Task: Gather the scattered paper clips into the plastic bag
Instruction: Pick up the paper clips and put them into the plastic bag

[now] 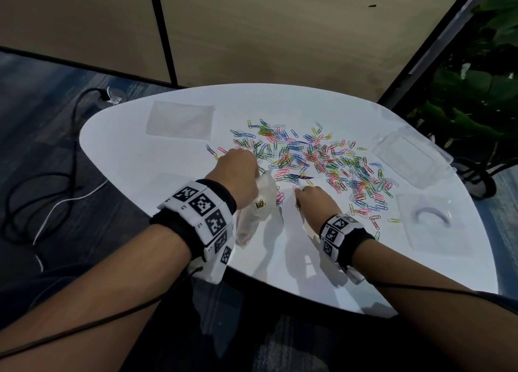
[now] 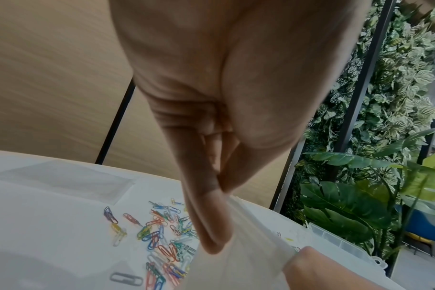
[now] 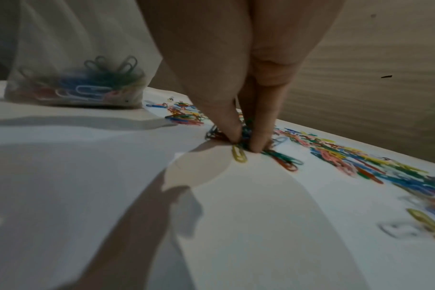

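Observation:
Many coloured paper clips (image 1: 322,158) lie scattered across the middle and right of the white table (image 1: 134,158). My left hand (image 2: 222,193) pinches the top edge of a clear plastic bag (image 1: 259,206), which hangs with its bottom on the table and several clips inside (image 3: 87,86). Just right of the bag, my right hand (image 3: 245,144) reaches down, thumb and fingers pinching a small bunch of clips (image 3: 246,130) against the tabletop. A yellow clip (image 3: 238,155) lies right by those fingertips.
A second flat plastic bag (image 1: 179,120) lies at the table's far left. A clear plastic box (image 1: 412,158) and a clear tray (image 1: 431,220) sit along the right edge. Cables (image 1: 42,203) run over the floor on the left; plants (image 1: 476,91) stand at right.

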Available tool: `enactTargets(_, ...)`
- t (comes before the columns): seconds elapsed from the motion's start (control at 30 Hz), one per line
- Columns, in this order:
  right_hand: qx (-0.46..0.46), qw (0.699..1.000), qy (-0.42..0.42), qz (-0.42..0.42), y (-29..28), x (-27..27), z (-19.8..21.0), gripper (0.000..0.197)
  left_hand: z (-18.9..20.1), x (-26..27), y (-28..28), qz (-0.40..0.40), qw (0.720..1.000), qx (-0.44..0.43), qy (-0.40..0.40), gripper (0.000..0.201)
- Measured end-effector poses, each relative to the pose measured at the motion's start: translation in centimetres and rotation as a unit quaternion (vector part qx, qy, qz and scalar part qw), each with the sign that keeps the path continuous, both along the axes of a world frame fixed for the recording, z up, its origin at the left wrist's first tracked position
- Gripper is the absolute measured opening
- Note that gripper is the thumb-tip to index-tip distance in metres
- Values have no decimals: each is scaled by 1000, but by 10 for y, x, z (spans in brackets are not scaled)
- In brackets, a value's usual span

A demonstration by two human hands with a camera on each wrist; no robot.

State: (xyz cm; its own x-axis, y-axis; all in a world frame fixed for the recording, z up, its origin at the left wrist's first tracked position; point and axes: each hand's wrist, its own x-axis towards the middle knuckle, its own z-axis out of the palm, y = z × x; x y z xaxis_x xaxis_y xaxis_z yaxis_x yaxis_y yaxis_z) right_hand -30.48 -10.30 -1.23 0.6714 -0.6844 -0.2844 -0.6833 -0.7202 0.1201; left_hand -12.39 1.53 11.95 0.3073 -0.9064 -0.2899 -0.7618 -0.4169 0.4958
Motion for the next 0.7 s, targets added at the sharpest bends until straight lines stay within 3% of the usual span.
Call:
enactTargets(0.1,-3,1000,-10,-13,-4,-5,8,23,0,-1,-1,-7,1000,-1,-2,26)
enactTargets(0.23,44,988,-77,-124,-24,-14,21,22,2,-3,-2,-11,1000,3,-8,26)
enactTargets(0.37,136,933,-214,-256,-44,-29,39,13,3,-5,-3,-18,1000,4,-18,24)
enactTargets(0.43,219,869,-309,-319,-47,-31,53,6,3,-7,-6,-21,1000,8,-16,25)
enactTargets(0.53,366,726,-467,-346,-32,-19,86,5,3,-11,-9,-16,1000,16,-2,25)
enactTargets(0.6,457,637,-522,-336,-12,-8,108,10,1,-14,-11,-13,1000,14,3,24)
enactTargets(0.7,532,568,-527,-342,17,6,115,15,2,-20,-12,-6,1000,9,10,21)
